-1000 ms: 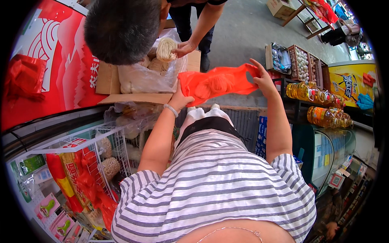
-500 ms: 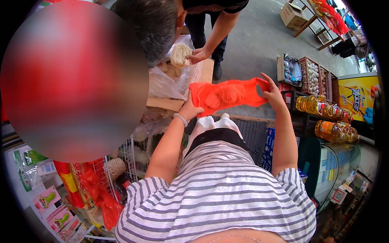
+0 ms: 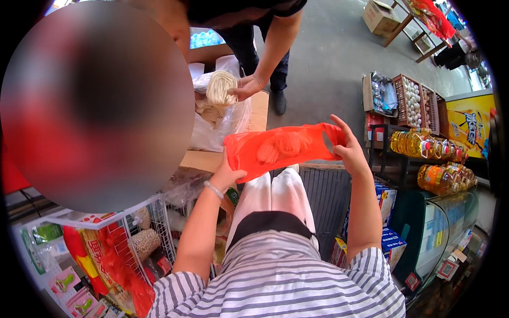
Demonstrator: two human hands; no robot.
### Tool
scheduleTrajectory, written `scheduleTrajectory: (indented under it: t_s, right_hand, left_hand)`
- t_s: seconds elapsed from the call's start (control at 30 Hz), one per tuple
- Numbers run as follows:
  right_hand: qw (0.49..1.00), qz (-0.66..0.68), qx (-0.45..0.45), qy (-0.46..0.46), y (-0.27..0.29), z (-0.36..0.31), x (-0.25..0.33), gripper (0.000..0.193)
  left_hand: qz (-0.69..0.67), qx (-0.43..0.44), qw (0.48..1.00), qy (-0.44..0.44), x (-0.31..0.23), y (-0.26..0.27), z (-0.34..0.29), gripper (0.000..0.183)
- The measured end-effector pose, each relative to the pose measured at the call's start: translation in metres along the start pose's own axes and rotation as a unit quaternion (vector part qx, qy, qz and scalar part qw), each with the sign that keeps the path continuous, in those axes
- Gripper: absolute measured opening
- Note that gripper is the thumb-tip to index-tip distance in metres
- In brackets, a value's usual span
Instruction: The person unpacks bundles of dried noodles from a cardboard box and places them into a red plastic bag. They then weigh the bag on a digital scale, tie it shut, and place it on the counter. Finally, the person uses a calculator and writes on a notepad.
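A small grocery shop: bottles of cooking oil (image 3: 429, 146) on a shelf, trays of eggs (image 3: 412, 100) (in wooden crates), wire rack (image 3: 159, 222) of packaged goods.
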State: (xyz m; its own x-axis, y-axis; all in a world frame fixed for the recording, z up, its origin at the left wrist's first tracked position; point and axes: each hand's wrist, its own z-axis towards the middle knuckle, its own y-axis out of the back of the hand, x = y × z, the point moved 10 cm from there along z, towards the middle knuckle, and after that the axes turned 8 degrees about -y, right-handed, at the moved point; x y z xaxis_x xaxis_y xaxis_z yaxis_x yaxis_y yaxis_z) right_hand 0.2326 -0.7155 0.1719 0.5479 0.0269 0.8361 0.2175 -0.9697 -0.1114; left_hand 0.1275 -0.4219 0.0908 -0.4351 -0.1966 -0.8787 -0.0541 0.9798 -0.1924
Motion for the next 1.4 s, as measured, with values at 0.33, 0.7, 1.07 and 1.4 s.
scheduleTrajectory:
  t_s: [0.33, 0.7, 1.07, 1.4]
  right_hand:
    - [0.998, 0.053, 0.007, 0.024, 0.017, 0.042, -0.035, 0.076]
    - [0.999, 0.027, 0.013, -0.013, 0.028, 0.075, -0.067, 0.075]
    - [0.992, 0.116, 0.044, -0.031, 0.037, 0.079, -0.063, 0.075]
    - [0.987, 0.149, 0.029, -0.046, 0.047, 0.045, -0.045, 0.074]
  left_hand:
    - [0.008, -0.016, 1.0, 0.016, 0.024, 0.004, 0.037, 0.097]
    - [-0.027, -0.038, 0.998, 0.033, 0.055, 0.005, 0.065, 0.086]
    - [-0.045, -0.028, 0.998, 0.044, 0.05, 0.0, 0.071, 0.093]
    - [-0.046, 0.021, 0.999, -0.001, 0.017, -0.033, 0.068, 0.096]
